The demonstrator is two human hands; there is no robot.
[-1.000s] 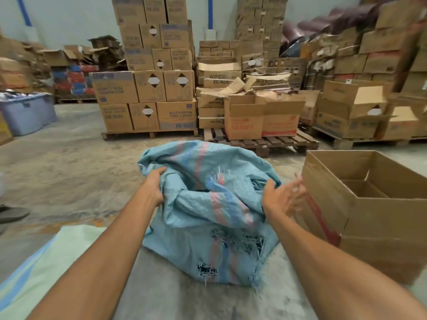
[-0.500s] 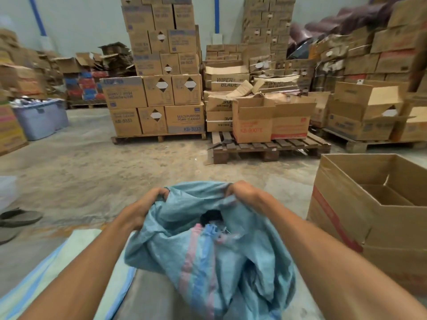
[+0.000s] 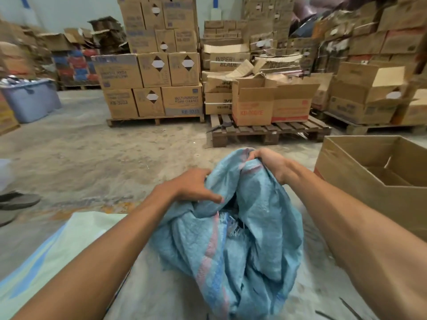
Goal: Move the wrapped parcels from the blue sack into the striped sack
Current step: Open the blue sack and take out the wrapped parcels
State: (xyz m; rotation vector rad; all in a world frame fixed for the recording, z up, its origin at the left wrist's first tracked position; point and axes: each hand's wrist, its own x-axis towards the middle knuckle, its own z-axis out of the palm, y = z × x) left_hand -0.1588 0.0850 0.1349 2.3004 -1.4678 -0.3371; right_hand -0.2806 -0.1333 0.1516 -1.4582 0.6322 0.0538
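A crumpled blue woven sack (image 3: 258, 239) with pink and darker blue stripes stands on the concrete floor between my forearms. My left hand (image 3: 191, 187) grips the near left edge of its mouth. My right hand (image 3: 270, 163) clutches a bunched fold at the far top of the mouth. The opening between my hands is dark, and no parcel shows inside. A pale green sack with blue stripes (image 3: 62, 255) lies flat on the floor at the lower left, under my left forearm.
An open cardboard box (image 3: 342, 176) stands close on the right. Wooden pallets (image 3: 265, 132) stacked with cartons line the back. A grey plastic tub (image 3: 32, 98) is at far left, and a pair of sandals (image 3: 18, 202) lies at the left edge.
The sack has been drawn closer and lifted. My right hand moved from the sack's right side to grip its far top edge; my left hand shifted along the near left rim.
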